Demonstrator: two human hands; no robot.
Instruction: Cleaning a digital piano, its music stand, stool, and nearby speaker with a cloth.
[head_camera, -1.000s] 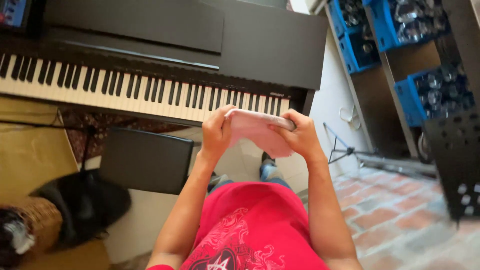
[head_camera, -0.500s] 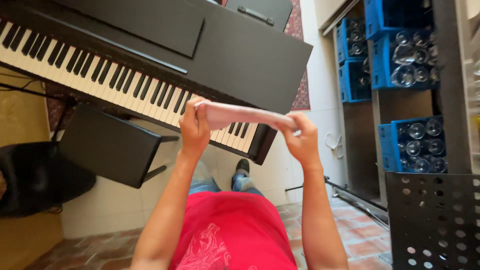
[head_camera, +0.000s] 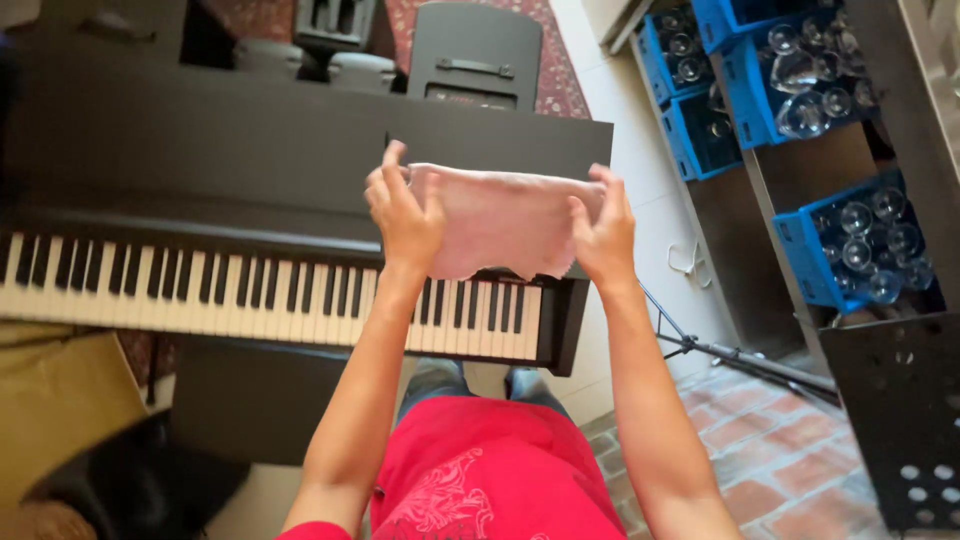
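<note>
— Pink cloth (head_camera: 505, 220) held up flat, stretched wide above the right end of the keyboard (head_camera: 250, 290), lower edge hanging ragged just over the last keys.

— Gripped how?

— Pinched at both upper corners. Left hand (head_camera: 405, 215) closed on the left edge, thumb behind, fingers curled over the front. Right hand (head_camera: 602, 228) closed on the right edge the same way, fingers (head_camera: 610, 190) folded over the top hem.

— Touching the piano (head_camera: 200, 150)?

— Hard to tell; seems held in the air in front of the dark top panel, not lying on it.

— Below the arms?

— Red shirt (head_camera: 480, 480) with a paler print, jeans at the knees just under the keyboard, and a dark bench (head_camera: 260, 400) to the left.

— Further out?

— Blue crates (head_camera: 800, 250) full of clear glasses stacked on shelves at the right. Black perforated music stand (head_camera: 900, 420) in the lower right corner, thin metal legs across a brick floor (head_camera: 780, 470). Patterned red rug (head_camera: 550, 60) beyond the piano, with a dark chair back (head_camera: 475, 50) standing on it.
</note>
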